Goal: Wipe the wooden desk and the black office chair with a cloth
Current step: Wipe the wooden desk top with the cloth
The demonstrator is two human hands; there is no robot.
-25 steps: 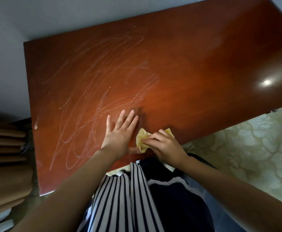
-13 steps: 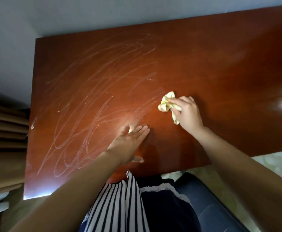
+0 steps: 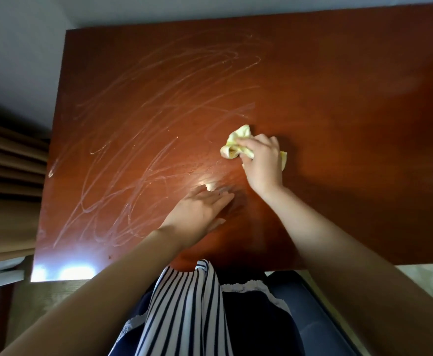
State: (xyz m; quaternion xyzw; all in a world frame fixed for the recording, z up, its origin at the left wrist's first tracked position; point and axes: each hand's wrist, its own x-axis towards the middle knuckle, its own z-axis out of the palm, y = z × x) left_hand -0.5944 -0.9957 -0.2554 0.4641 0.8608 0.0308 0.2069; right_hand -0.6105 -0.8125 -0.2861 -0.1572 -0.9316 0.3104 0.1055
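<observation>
cloth on the desk, right hand gripping it

the desk (image 3: pixel 338 93) fills most of the view, its reddish-brown top glossy, with a wall (image 3: pixel 210 6) behind its far edge. the right hand (image 3: pixel 261 163) lies near the middle of the top, its fingers curled round a crumpled yellow cloth (image 3: pixel 237 140) and holding it down on the wood. part of the cloth sticks out past the fingertips on the far left side, and a small corner shows at the hand's right edge.

the left hand (image 3: pixel 200 211) lies flat on the desk, nearer the person and left of the right hand. its fingers are straight and close together, pointing right, with the thumb out toward the near edge, and it holds nothing. the two hands are near but apart.

pale looping streaks (image 3: pixel 159 111) cover the left half of the top, from near the far edge down toward the near left corner. glare (image 3: pixel 64 272) sits at that corner, and a smaller bright spot lies just beyond the left fingertips.

a brown curtain (image 3: pixel 7 181) hangs left of the desk. below the near edge show a striped top (image 3: pixel 184 312) and a dark blue padded surface (image 3: pixel 320 327); i cannot tell whether that is the chair.
</observation>
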